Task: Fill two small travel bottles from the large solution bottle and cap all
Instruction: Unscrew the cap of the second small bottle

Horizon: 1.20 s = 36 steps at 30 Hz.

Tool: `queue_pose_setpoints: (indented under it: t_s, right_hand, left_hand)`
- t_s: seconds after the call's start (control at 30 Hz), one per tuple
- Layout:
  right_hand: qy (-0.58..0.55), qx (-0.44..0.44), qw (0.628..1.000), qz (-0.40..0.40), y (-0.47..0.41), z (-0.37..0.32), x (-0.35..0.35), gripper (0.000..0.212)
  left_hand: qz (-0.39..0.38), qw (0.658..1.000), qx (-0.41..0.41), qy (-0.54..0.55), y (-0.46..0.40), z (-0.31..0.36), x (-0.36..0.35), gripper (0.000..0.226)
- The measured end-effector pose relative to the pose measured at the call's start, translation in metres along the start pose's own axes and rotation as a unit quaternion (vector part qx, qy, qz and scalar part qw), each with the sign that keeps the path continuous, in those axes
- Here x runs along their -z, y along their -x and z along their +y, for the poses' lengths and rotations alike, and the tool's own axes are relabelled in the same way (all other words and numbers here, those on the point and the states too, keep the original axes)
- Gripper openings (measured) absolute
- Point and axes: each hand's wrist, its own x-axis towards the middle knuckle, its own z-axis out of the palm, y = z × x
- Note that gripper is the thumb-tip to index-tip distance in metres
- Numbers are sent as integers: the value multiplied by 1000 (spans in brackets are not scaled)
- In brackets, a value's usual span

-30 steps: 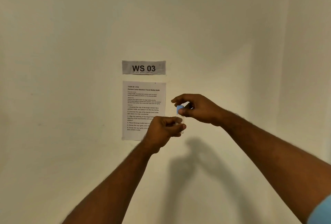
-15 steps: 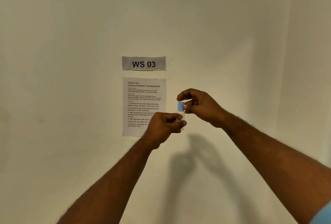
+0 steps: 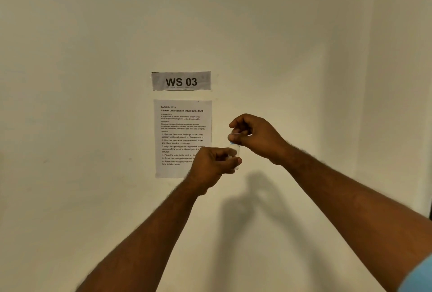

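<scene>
Seemingly, left hand [image 3: 214, 163] grips travel bottle [image 3: 235, 151] below right hand [image 3: 254, 136].

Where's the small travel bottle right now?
Head view, centre: the left hand grips the small travel bottle, just below the right hand, before the instruction sheet.

The light is warm and rather dim, and the wall [image 3: 304, 46] looks yellowish. It seems to come from above and behind me, because my arms throw a soft, wide shadow [image 3: 254, 210] on the wall in the lower middle of the frame. The corners are darker than the centre. I see no glare. The "WS 03" sign [image 3: 181, 81] is sharp, but the small print of the instruction sheet [image 3: 177, 126] is hardly readable. The small bottle [image 3: 235, 149] between my fingers is blurred and pale.
</scene>
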Motion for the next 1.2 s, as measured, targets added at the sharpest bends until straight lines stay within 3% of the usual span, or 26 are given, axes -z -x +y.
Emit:
queue_pose_setpoints:
  t_s: [0.2, 0.43, 0.57, 0.8, 0.97, 1.2]
  right_hand:
    - [-23, -8, 998, -49, -2, -1, 3, 38]
    - [-6, -26, 1000, -13, -3, 2, -1, 27]
    - [-49, -44, 996, -61, -1, 2, 0, 42]
    - [-5, -37, 999, -22, 3, 13, -10, 24]
    - [-85, -27, 996, -1, 10, 19, -10, 27]
    - [-229, -124, 964, 53, 72, 72, -36, 18]
  left_hand:
    - [12, 1000, 9, 5, -2, -2, 0, 25]
    - [8, 1000, 19, 19, -2, -4, 1, 23]
    - [8, 999, 24, 20, -1, -8, 2, 19]
    - [1, 1000, 24, 5, 1, -18, 4, 22]
    - [4, 1000, 29, 9, 12, -34, 7, 14]
    - [1, 996, 87, -20, 70, -91, 7, 20]
